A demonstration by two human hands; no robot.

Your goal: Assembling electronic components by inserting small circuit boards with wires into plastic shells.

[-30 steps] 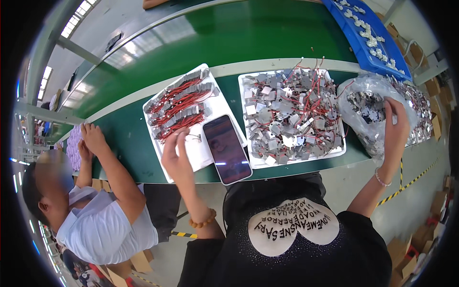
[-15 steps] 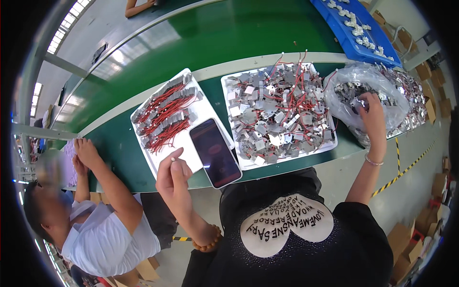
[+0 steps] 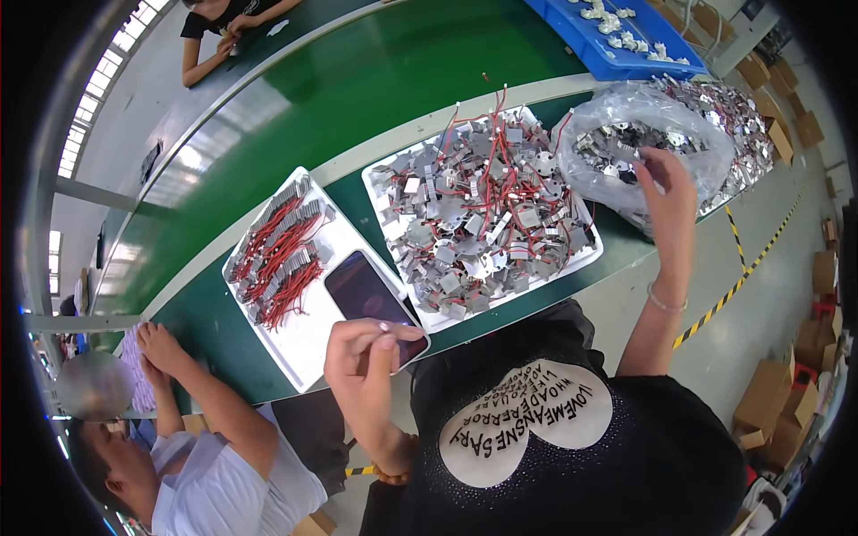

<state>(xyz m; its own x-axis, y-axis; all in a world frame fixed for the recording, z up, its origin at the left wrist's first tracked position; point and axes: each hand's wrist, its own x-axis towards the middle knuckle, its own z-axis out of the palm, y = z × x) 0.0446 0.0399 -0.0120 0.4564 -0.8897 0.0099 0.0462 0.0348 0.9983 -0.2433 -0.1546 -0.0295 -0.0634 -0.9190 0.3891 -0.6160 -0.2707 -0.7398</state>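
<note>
Left hand (image 3: 362, 362): I see thumb and forefinger brought together, with a small white bit (image 3: 386, 327) between their tips, too small for me to identify; the hand is in front of the phone's lower end.
Right hand (image 3: 672, 192): thumb and forefinger curve at the mouth of the bag; I cannot tell whether they grip a part.
Clear plastic bag (image 3: 710, 165): open toward me, with grey metal parts (image 3: 617, 147) inside, just right of the middle tray.
Middle tray (image 3: 585, 259): white, heaped with grey metal plates (image 3: 438, 234) and red wires (image 3: 500, 170).
Left tray (image 3: 304, 344): white, with red-wired grey pieces (image 3: 284, 234) laid in rows toward its far end.
Phone (image 3: 362, 284): dark screen up, lying partly over the left tray's right edge.
Blue crate (image 3: 626, 70): beyond the bag, white parts (image 3: 617, 22) in it.
Co-worker (image 3: 223, 487): white shirt, at my left, both hands at a lilac bundle (image 3: 138, 371).
</note>
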